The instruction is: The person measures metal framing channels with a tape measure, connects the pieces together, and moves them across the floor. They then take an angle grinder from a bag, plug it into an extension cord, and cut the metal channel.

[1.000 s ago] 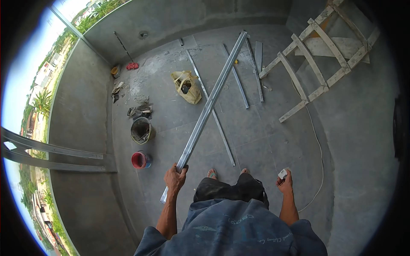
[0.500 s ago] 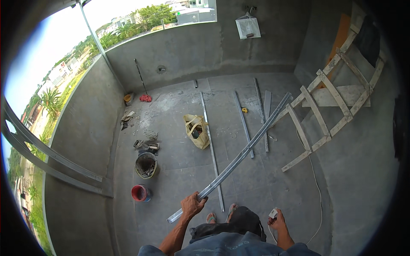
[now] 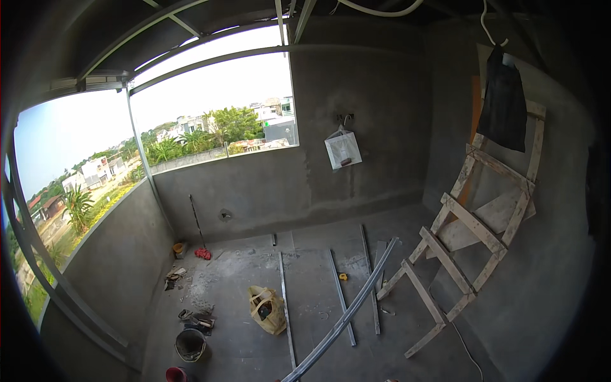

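Observation:
A long silver metal channel (image 3: pixel 344 318) rises diagonally from the lower edge toward the wooden ladder. Both my hands have dropped out of the picture, so their grip is hidden. On the grey floor (image 3: pixel 235 318) beyond the channel lie several thinner metal strips (image 3: pixel 286 318), a small yellow tool (image 3: pixel 343 277) and a cream bag (image 3: pixel 270 321) with dark items inside. A bucket of dark contents (image 3: pixel 189 346) and a red pail (image 3: pixel 175 374) stand at the lower left.
A wooden ladder (image 3: pixel 476 226) leans along the right wall, dark cloth (image 3: pixel 501 105) hanging above it and a cord below. A red-headed mop (image 3: pixel 202 253) stands by the back wall. Metal rails (image 3: pixel 83 312) cross the left opening. Roof framing (image 3: pixel 191 67) and hoses run overhead.
My view has tilted upward, bringing the roof and more of the openings into sight. My hands have left the frame; the channel’s far end still points right, toward the ladder.

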`<state>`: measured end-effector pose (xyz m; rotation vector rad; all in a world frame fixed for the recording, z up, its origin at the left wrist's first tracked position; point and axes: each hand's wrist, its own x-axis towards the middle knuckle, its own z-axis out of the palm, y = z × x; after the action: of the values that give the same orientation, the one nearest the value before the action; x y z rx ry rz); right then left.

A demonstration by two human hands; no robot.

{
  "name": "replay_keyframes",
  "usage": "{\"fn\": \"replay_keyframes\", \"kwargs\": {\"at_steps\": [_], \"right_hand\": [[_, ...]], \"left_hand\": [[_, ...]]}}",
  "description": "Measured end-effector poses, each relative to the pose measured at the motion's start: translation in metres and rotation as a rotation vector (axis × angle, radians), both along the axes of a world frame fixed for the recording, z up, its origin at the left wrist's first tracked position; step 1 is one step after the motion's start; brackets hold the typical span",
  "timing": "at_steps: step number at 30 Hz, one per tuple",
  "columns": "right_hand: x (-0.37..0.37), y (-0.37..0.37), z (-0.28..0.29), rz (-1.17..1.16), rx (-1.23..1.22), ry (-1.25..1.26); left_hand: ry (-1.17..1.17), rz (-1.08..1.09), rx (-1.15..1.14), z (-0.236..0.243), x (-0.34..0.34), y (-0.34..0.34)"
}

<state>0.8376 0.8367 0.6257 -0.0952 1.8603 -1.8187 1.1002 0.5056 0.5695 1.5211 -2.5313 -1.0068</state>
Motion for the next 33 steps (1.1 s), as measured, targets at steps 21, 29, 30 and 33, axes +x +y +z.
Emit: {"fn": "replay_keyframes", "kwargs": {"at_steps": [21,29,30,33], "right_hand": [[-0.141,-0.268,0.110,0.286,-0.254,-0.538],[-0.103,-0.406,0.149,0.525,-0.247,-0.491],[-0.094,-0.422,0.154,0.562,-0.247,-0.483],[-0.071,-0.460,0.166,0.664,-0.247,-0.457]], "left_hand": [[0.182,0.090,-0.082,-0.009,-0.172,-0.025],[0.288,-0.064,0.071,-0.007,-0.198,-0.092],[0.298,-0.065,0.075,-0.004,-0.194,-0.097],[0.263,-0.109,0.074,0.003,-0.186,-0.113]]}}
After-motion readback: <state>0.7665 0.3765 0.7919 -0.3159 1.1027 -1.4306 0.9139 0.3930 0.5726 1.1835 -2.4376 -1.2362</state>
